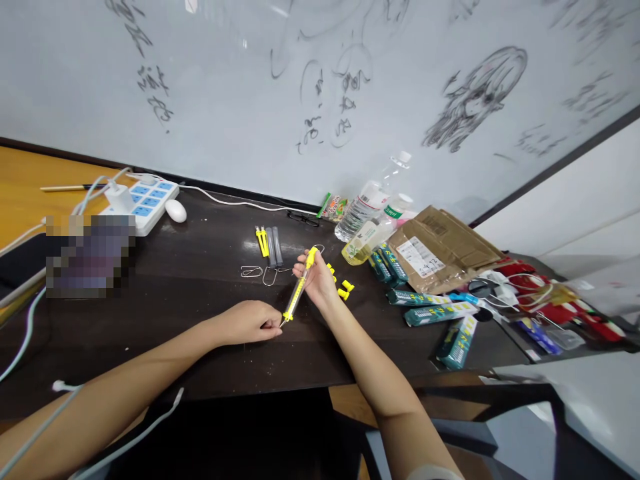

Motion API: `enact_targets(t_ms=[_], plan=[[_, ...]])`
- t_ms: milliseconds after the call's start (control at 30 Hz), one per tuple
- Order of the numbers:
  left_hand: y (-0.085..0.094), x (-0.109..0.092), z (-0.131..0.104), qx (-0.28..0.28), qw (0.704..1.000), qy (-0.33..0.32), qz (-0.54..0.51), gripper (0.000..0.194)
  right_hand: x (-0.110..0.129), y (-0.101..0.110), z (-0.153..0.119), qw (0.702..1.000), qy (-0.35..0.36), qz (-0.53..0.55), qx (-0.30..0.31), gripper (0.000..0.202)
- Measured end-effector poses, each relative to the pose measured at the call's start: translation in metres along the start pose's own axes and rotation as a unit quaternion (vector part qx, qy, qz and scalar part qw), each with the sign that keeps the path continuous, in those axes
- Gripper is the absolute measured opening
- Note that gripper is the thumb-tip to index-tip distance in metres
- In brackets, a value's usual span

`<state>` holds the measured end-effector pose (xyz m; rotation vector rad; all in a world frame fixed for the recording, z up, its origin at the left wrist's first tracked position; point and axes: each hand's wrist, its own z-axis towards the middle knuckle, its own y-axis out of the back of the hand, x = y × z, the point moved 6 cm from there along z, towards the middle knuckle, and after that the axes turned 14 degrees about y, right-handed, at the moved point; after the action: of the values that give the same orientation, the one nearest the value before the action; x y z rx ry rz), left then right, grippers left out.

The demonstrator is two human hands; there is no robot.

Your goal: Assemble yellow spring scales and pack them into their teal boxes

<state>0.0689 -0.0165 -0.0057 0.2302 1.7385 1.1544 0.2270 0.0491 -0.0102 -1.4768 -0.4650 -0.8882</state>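
A slim clear tube with yellow ends and a yellow scale, which looks like a spring scale (297, 295), slants over the dark table between my hands. Its upper yellow end rests in the curled fingers of my right hand (320, 285), and a wire loop sticks out at the top. At the lower end my left hand (257, 323) pinches the thin metal hook. Small yellow caps (345, 290) lie just right of my right hand. Beyond my hands are yellow strips (261, 241), grey tubes (275, 247) and bent wire hooks (251, 271).
At the back right stand a large water bottle (363, 208) and a smaller bottle (367, 241). Several green boxes (440, 313) and a cardboard parcel (440, 247) lie at right. A power strip (150, 203) and white mouse (176, 211) sit left. A whiteboard (225, 120) rises behind the table.
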Motion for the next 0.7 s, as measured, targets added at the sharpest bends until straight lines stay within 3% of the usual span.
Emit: enact_targets(t_ms=[67, 267, 500, 700], plan=[[-0.004, -0.001, -0.001, 0.013, 1.000, -0.011, 0.000, 0.026, 0.001, 0.000, 0.000, 1.000, -0.001, -0.002, 0.010, 0.018], [-0.004, -0.005, -0.001, 0.019, 0.999, -0.028, -0.014, 0.026, 0.021, 0.010, 0.009, 0.999, 0.041, 0.006, -0.035, 0.020], [0.000, -0.002, -0.002, 0.004, 1.000, -0.024, -0.012, 0.026, -0.002, -0.006, -0.004, 0.999, -0.016, 0.003, 0.036, 0.017], [-0.010, -0.004, -0.003, 0.041, 0.998, -0.042, -0.022, 0.024, 0.019, 0.003, 0.006, 0.999, 0.039, 0.007, 0.006, 0.018]])
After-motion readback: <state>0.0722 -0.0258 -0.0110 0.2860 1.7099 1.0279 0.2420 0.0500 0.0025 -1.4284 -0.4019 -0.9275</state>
